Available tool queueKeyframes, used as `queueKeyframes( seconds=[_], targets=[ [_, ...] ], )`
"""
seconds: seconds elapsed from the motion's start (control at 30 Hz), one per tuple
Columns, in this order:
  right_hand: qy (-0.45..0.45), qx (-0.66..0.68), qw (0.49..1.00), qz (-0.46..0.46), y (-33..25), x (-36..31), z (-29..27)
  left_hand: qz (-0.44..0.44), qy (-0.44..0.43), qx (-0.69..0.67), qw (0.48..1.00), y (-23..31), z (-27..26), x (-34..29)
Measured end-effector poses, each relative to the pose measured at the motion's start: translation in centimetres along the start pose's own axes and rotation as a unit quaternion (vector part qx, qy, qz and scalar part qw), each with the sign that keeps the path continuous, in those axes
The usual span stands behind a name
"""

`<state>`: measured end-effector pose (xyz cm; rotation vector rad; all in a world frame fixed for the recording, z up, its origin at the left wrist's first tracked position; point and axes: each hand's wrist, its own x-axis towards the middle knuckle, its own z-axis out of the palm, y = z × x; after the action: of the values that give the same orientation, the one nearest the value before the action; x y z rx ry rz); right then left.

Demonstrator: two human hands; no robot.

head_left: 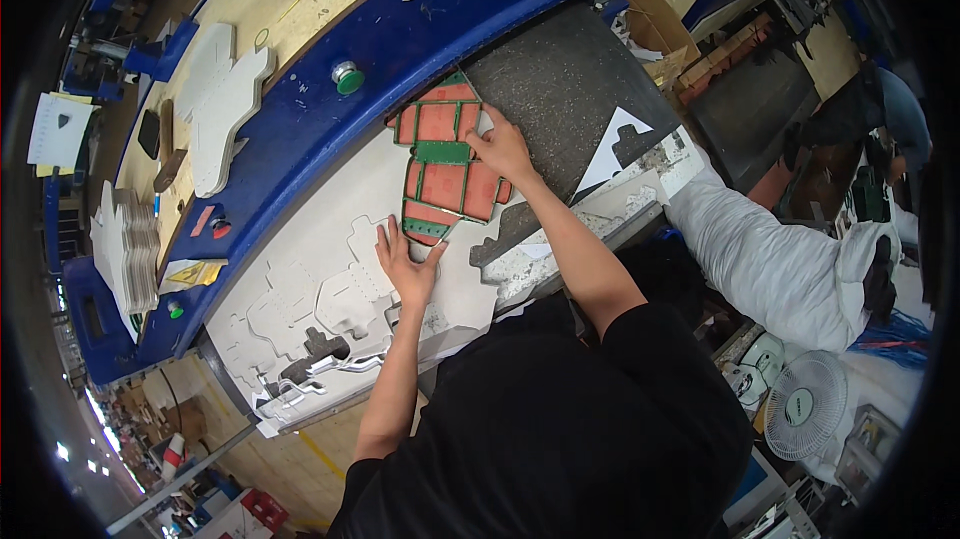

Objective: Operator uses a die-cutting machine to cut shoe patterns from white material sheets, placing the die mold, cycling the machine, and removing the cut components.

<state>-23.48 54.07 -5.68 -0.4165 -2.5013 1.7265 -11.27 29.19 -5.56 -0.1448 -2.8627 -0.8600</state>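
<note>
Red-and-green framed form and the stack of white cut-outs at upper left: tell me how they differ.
Colour: the framed form is red and green; the white stack is plain white.
Build: the framed form has panels divided by green strips; the white stack is layered flat pieces.
Handling: the left hand and right hand are at the framed form; neither is at the white stack.
Shared: irregular, stepped outlines.

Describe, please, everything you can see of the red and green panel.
The red and green panel has an irregular, stepped outline with a small tab at its right. Red pads, perhaps foam or rubber, sit between thin green strips that look metallic; a broad green band crosses its middle and a spotted one its lower end. It lies roughly flat on the white sheet. The right hand touches its right side, the left hand its lower end.
</note>
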Motion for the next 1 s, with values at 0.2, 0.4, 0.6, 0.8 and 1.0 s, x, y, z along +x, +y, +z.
queueKeyframes(
  seconds=[0.2, 0.4, 0.6, 0.8, 1.0],
  targets=[
    [-0.004, 0.012, 1.000, 0.001, 0.1, 0.0, -0.1, 0.007, 0.006, 0.002, 1.000, -0.1, 0.1, -0.1],
    [0.025, 0.028, 0.999, -0.001, 0.4, -0.3, -0.2, 0.012, 0.001, -0.003, 1.000, 0.0, 0.2, -0.1],
    [0.046, 0.029, 0.998, -0.016, 0.5, -0.3, 0.2, 0.020, -0.004, -0.004, 1.000, -0.4, 0.3, -0.1],
    [0.015, 0.034, 0.999, -0.012, 0.1, -0.4, 0.5, 0.004, -0.001, 0.009, 1.000, -0.6, 0.1, -0.3],
    [-0.018, 0.061, 0.998, 0.011, -1.3, -0.5, -0.4, 0.029, -0.005, 0.041, 0.999, -1.0, -0.3, -0.3]
  ],
)
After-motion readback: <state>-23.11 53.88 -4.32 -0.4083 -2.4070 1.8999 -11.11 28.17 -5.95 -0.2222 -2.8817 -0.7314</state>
